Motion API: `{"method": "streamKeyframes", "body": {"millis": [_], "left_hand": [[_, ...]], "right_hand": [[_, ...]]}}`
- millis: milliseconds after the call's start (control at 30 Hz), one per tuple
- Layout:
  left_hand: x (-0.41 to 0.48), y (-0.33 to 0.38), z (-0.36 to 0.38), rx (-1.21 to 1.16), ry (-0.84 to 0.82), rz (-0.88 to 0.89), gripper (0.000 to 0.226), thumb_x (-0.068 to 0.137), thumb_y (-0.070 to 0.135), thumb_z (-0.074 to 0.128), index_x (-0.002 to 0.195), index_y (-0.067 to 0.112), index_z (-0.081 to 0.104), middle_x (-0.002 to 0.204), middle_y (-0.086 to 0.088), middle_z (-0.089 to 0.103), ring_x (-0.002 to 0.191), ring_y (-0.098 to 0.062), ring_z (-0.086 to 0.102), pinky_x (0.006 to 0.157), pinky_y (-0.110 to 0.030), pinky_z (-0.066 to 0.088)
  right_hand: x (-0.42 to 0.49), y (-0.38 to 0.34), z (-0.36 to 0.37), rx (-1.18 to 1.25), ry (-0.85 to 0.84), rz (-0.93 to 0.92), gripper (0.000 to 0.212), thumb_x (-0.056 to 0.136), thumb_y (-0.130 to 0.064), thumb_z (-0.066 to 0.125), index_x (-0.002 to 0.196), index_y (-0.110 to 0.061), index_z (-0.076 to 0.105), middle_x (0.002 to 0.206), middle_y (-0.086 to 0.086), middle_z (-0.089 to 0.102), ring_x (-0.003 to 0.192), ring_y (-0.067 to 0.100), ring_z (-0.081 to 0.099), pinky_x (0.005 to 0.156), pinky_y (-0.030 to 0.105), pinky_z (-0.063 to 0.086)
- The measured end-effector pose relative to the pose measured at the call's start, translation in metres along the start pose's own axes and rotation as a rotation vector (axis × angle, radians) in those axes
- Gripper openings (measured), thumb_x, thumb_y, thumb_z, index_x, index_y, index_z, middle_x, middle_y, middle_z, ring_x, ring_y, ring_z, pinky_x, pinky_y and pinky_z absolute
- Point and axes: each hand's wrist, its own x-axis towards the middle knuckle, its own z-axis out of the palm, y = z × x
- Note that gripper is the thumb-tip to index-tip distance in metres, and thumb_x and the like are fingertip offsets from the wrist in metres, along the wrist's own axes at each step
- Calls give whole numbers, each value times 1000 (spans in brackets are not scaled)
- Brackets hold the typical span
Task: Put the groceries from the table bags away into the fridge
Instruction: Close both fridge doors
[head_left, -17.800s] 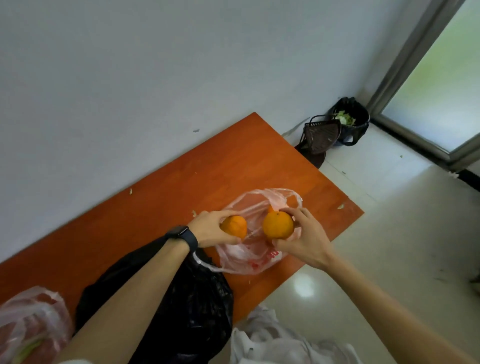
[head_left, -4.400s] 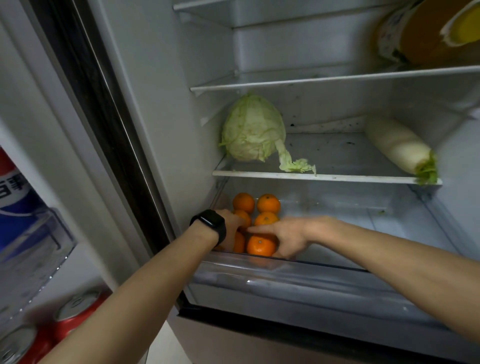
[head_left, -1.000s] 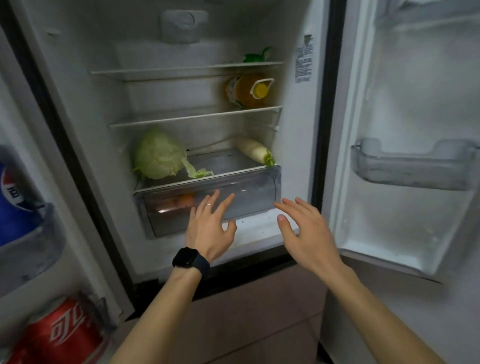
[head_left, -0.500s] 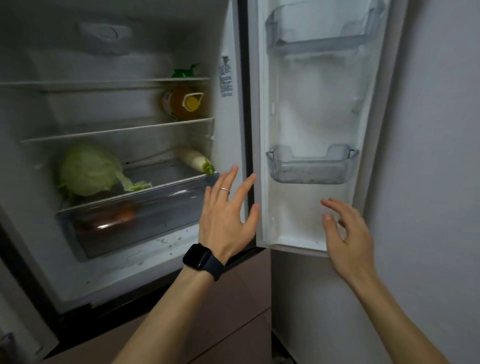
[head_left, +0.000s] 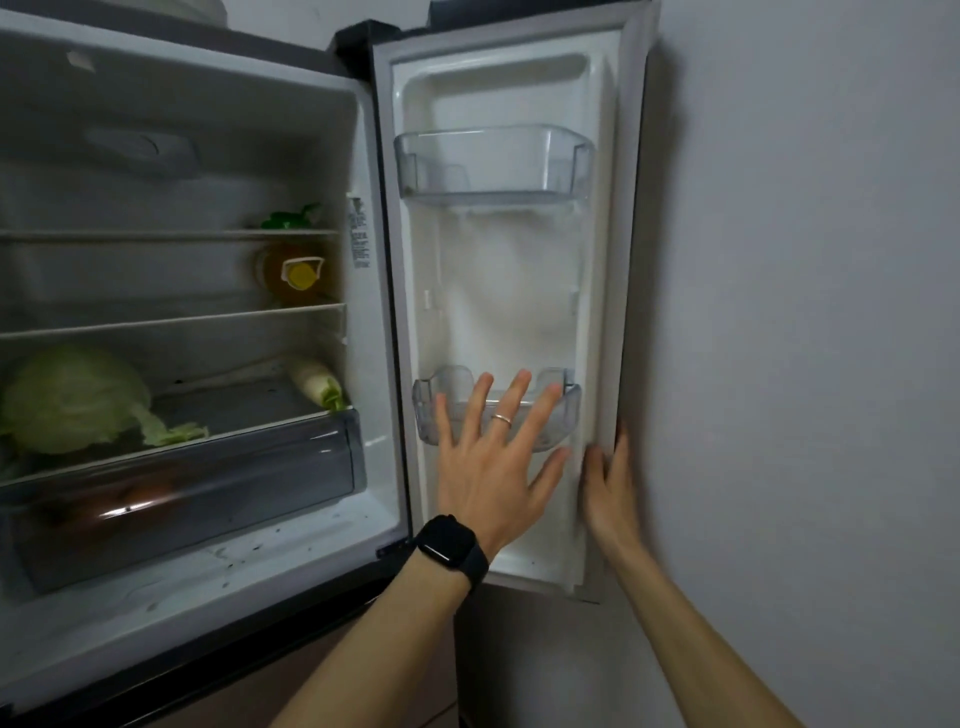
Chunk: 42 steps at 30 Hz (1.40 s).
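Observed: left hand (head_left: 493, 462) flat, empty, before clear plastic door bin (head_left: 563, 415); right hand (head_left: 608, 483) grips outer edge of white fridge door (head_left: 509, 291), centre-right. Dim round oranges (head_left: 140, 499) inside smoked crisper drawer (head_left: 291, 462), lower left. Risk: hard swing shut could pinch that hand at seal.

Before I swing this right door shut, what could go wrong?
1. The right hand grips the free edge of the door; its fingers could get pinched as it seals.
2. The radish lies at the front right corner of the shelf; the lower door bin might knock it.
3. The left hand is spread open before that bin, between door and fridge.
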Motion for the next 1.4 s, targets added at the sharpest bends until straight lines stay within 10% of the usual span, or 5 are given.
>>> {"method": "streamKeyframes", "body": {"millis": [300, 600, 933, 1200, 1400], "left_hand": [[-12, -15, 8, -6, 145, -15, 56, 95, 59, 49, 145, 34, 39, 152, -4, 44, 147, -32, 29, 117, -64, 16], [-65, -88, -55, -261, 125, -197, 56, 97, 43, 46, 148, 24, 33, 158, -5, 32, 148, -21, 26, 110, -55, 39], [-89, -162, -133, -34, -6, -595, 59, 99, 47, 36, 156, 31, 26, 161, -2, 29, 147, -22, 26, 117, -52, 30], [-83, -169, -153, 378, 219, -187, 72, 93, 50, 50, 154, 21, 23, 163, -9, 13, 152, -30, 10, 121, -59, 5], [-55, -201, -127, 644, 48, 63, 69, 96, 53, 44, 157, 27, 25, 163, -4, 13, 152, -22, 8, 120, -56, 3]], "right_hand": [[-29, 8, -12, -88, -55, -36, 56, 105, -51, 30, 152, -56, 1, 165, -8, 18, 151, 24, 15, 122, 53, 17], [-106, 15, -9, -76, -40, -457, 65, 92, -53, 52, 150, -55, 22, 138, -15, 24, 122, -3, 33, 101, 17, 30], [-146, -30, 85, -111, -359, -612, 97, 83, -72, 60, 158, -40, 8, 165, -6, 9, 148, 13, 14, 112, 42, 31], [-159, -45, 173, -257, -432, -761, 106, 83, -75, 56, 159, -33, -3, 167, 9, -10, 154, 29, -2, 118, 56, 20], [-148, -54, 229, -491, -418, -880, 110, 80, -82, 50, 160, -28, -2, 167, 16, -7, 154, 33, -6, 121, 60, 5]]}}
